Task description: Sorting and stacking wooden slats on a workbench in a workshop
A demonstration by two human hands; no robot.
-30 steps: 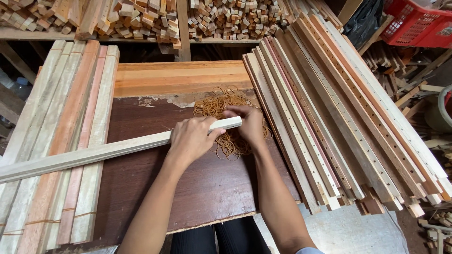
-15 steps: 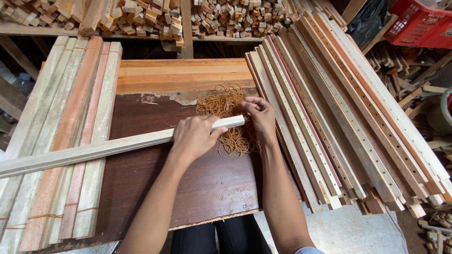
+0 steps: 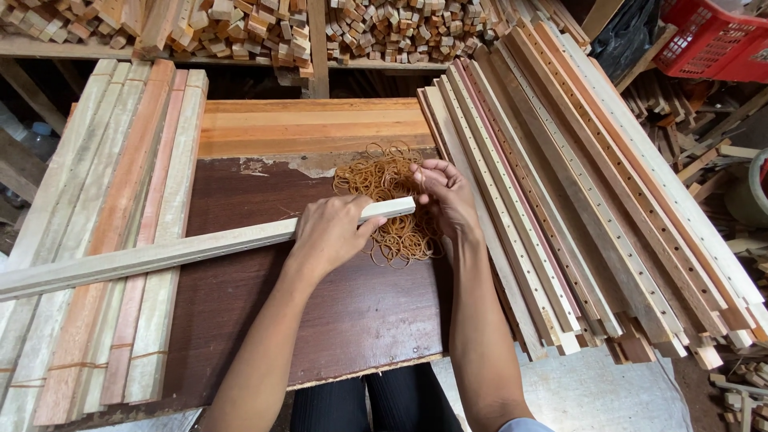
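Left hand (image 3: pixel 330 234) is clamped around a pale wooden slat (image 3: pixel 160 254) (lying across the dark board (image 3: pixel 240 304)). Right hand (image 3: pixel 444 192) pinches a rubber band over the rubber band pile (image 3: pixel 392 200).

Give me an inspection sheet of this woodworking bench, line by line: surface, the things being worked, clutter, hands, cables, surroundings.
Surface: dark brown board, chipped at its far edge.
Job's things: long pale wooden strip lying across the board; heap of rubber bands under its right end.
Clutter: bundled slats on the left; drilled slats fanned on the right.
Hands: left hand grips the strip near its end; right hand pinches what looks like a rubber band above the heap.
Cables: nothing seen.
Surroundings: shelf of small wood blocks behind; red crate at top right; wood offcuts on the floor.
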